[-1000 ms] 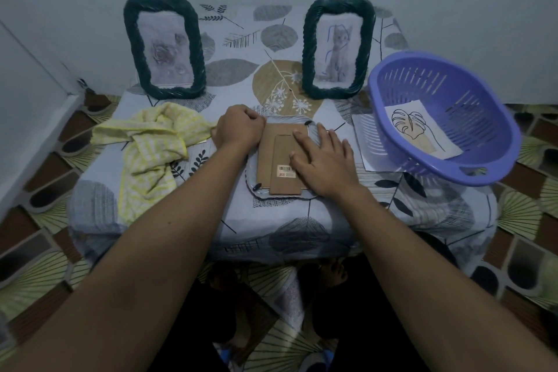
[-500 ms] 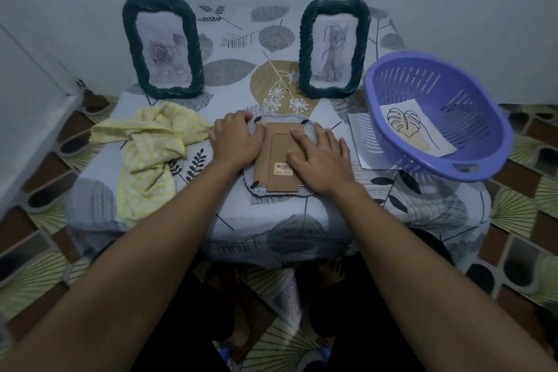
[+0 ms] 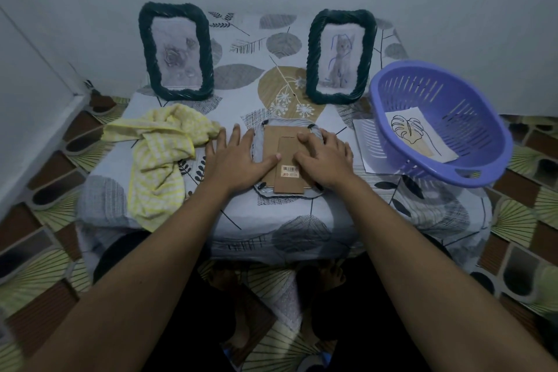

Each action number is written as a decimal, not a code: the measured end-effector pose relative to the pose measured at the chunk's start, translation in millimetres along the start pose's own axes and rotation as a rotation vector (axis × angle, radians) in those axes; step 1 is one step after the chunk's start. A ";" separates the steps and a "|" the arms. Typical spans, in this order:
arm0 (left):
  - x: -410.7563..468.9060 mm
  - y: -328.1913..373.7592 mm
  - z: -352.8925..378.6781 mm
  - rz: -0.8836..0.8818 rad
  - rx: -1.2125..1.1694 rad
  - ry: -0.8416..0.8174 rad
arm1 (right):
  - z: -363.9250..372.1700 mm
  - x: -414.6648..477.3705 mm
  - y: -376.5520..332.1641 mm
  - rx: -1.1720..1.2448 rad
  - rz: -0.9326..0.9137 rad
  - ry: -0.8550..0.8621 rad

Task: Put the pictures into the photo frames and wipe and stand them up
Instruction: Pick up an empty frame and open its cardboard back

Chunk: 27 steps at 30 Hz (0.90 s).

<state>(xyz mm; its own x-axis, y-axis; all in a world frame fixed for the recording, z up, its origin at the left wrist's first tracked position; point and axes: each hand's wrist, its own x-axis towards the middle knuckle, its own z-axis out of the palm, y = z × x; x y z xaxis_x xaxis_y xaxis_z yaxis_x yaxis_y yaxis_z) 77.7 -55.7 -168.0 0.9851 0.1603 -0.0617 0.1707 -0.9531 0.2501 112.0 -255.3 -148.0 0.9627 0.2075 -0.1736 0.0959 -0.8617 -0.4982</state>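
A third photo frame (image 3: 287, 157) lies face down at the table's front middle, brown cardboard back and stand upward. My left hand (image 3: 234, 158) lies flat on its left side, fingers straight, thumb on the cardboard. My right hand (image 3: 324, 157) rests on its right side with the fingertips bent onto the backing's top right. Two dark green woven frames stand at the back: one with a rose picture (image 3: 176, 51), one with a cat picture (image 3: 341, 56). A leaf drawing (image 3: 418, 137) lies in the purple basket (image 3: 471, 178).
A crumpled yellow cloth (image 3: 163, 157) lies left of the frame. A white sheet (image 3: 367, 145) sticks out from under the basket at right. The small table (image 3: 271, 226) has a leaf-print cover and backs onto a wall; tiled floor surrounds it.
My left hand has uncurled from a fist at the frame's top left and now lies flat. My right hand shifted to the frame's right edge, its fingers bent.
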 end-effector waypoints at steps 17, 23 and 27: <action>0.1 -0.5 2.4 -0.009 -0.011 0.033 | -4.5 42.3 -16.9 0.110 0.337 0.383; 1.5 -0.8 3.7 -0.011 -0.010 0.044 | -2.4 46.4 -15.7 0.145 0.354 0.435; 1.6 -0.5 4.2 -0.009 -0.015 0.057 | -2.2 46.9 -14.0 0.145 0.352 0.432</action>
<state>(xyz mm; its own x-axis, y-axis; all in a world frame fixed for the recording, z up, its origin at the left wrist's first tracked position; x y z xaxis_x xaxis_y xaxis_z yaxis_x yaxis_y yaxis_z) 79.1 -56.0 -172.3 0.9829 0.1837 -0.0093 0.1796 -0.9476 0.2642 156.4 -234.5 -147.2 0.9492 -0.3147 -0.0027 -0.2557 -0.7662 -0.5896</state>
